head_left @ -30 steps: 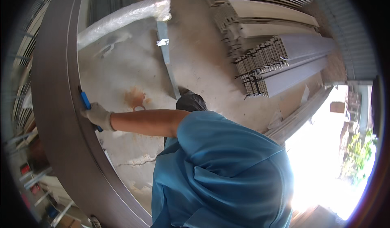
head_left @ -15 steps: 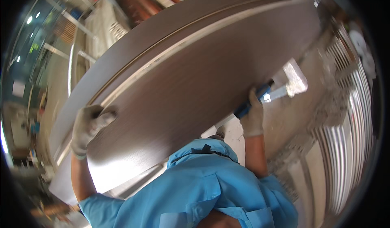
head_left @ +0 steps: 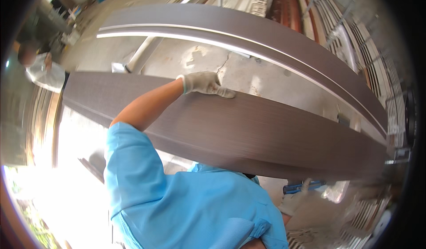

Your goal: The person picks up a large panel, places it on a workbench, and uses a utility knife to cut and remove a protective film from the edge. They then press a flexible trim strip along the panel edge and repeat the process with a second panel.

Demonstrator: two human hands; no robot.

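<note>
A long dark brown board (head_left: 266,129) stretches across the view in front of my body, its face tilted up. My left hand (head_left: 206,84), in a pale knit glove, is closed over the board's far edge, thumb on the face and fingers hidden behind. At the lower right, my right hand (head_left: 295,200), also gloved and a little blurred, is closed round a blue-and-black utility knife (head_left: 293,188) just below the board's near edge. Whether this hand also touches the board I cannot tell. Beyond lies a second brown panel (head_left: 248,27) with a pale strip along its near edge.
The second panel rests across a metal support (head_left: 144,56) over a cracked concrete floor (head_left: 186,58). Racks of long profiles (head_left: 288,9) stand at the far right, more stacked lengths (head_left: 359,218) at the lower right. Another person in a white top (head_left: 46,74) is at the left.
The board has come away from the second panel, leaving a gap with floor showing. My left hand has shifted along to the board's far edge; my right hand and the knife are lower. The view has turned.
</note>
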